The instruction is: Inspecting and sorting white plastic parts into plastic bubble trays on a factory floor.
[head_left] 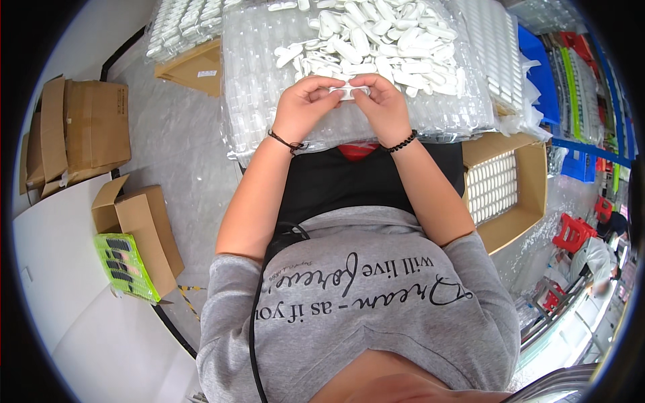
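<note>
Between my two hands is a small white oblong plastic piece [347,93], its kind not clear at this size. My left hand [306,104] pinches one end with thumb and forefinger. At the other end, my right hand [384,106] grips it the same way. Both hands are just above a stack of clear plastic blister trays [259,94], near its front edge. A heap of similar white oblong pieces [366,43] lies loose on the trays, right beyond my fingertips.
Filled trays of white pieces [494,57] are stacked at the right, with more [185,27] at the far left. An open carton [527,215] holding white pieces stands by my right side. Cardboard boxes [97,127] sit at the left. Blue bins [537,74] are farther right.
</note>
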Demonstrator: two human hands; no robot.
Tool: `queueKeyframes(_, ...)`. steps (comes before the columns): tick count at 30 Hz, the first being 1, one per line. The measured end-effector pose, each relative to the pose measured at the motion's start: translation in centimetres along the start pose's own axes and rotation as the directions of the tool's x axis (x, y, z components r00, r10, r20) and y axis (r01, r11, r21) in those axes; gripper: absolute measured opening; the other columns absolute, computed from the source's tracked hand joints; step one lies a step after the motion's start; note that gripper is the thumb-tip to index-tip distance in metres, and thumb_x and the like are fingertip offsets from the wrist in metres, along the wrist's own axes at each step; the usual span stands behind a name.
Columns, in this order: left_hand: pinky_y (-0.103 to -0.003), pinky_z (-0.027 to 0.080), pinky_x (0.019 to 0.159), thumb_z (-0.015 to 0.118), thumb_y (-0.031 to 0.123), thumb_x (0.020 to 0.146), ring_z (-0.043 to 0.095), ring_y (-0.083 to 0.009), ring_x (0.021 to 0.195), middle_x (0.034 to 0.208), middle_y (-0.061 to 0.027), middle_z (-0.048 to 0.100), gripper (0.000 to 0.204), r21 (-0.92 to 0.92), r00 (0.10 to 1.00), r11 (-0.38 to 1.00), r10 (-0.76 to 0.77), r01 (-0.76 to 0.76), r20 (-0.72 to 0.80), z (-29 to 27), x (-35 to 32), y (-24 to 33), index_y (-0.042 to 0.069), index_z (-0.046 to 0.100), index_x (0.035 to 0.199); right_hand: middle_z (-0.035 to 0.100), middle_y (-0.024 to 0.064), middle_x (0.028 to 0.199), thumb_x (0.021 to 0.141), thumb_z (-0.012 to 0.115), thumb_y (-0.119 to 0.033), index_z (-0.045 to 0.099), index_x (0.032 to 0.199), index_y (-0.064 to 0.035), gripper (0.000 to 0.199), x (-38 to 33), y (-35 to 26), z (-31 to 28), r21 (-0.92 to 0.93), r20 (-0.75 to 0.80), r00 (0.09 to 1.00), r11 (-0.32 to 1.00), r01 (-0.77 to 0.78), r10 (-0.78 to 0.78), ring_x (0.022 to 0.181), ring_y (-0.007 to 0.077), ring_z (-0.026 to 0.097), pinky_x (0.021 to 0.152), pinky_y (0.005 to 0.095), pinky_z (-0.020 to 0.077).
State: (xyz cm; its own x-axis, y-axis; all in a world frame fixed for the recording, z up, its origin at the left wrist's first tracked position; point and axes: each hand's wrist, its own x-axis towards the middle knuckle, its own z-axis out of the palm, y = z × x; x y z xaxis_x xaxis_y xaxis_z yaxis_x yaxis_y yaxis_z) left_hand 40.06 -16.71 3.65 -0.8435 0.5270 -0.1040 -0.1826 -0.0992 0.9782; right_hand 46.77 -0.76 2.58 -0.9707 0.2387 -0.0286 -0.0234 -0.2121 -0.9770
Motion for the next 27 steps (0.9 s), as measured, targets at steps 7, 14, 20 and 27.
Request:
queueKeyframes(7,-0.021,0.051,0.071,0.07,0.005,0.083,0.066,-0.0098,0.079,0.084,-0.0046,0.069,0.026,0.011,0.991,0.997,-0.079,0.08,-0.106,0.0,-0.2,0.1,0.001,0.066,0.108,0.061,0.0035,0.088,0.086,0.062,0.002,0.056,0.103,-0.0008,0.018,-0.2,-0.1,0.4,-0.089,-0.118,0.993,0.996,-0.012,0.001,0.076,0.0078,0.059,0.065,0.0199,0.0481)
queueKeyframes(14,-0.022,0.051,0.072,0.069,0.006,0.084,0.067,-0.0116,0.079,0.086,-0.0072,0.07,0.024,0.028,0.982,0.993,-0.11,0.116,-0.155,0.1,0.0,0.5,0.0,0.065,0.107,0.062,0.0057,0.088,0.088,0.063,-0.001,0.055,0.098,-0.0015,0.013,-0.2,-0.1,0.3,0.02,-0.212,0.977,1.0,-0.023,0.027,0.073,0.0081,0.06,0.063,0.0215,0.0501)
queueKeyframes(20,-0.028,0.056,0.078,0.063,-0.002,0.086,0.067,-0.0168,0.084,0.097,-0.0102,0.068,0.02,0.007,0.991,0.994,-0.111,0.112,-0.076,-0.3,0.0,-0.3,-0.003,0.062,0.107,0.061,0.0062,0.102,0.089,0.06,0.001,0.056,0.102,-0.0005,0.014,-0.1,0.1,0.2,-0.011,-0.104,0.991,0.997,-0.081,0.079,0.075,0.0079,0.058,0.064,0.0216,0.0467)
queueKeyframes(27,-0.024,0.053,0.073,0.063,-0.002,0.083,0.067,-0.0132,0.081,0.091,-0.0079,0.069,0.021,0.059,0.994,0.996,-0.054,0.06,-0.098,-0.3,-0.3,-0.7,0.0,0.064,0.104,0.064,0.004,0.091,0.09,0.057,0.0,0.053,0.119,-0.0004,0.029,-0.9,-0.5,0.5,-0.246,-0.028,0.99,0.959,-0.143,0.141,0.07,0.0074,0.058,0.063,0.0205,0.0469)
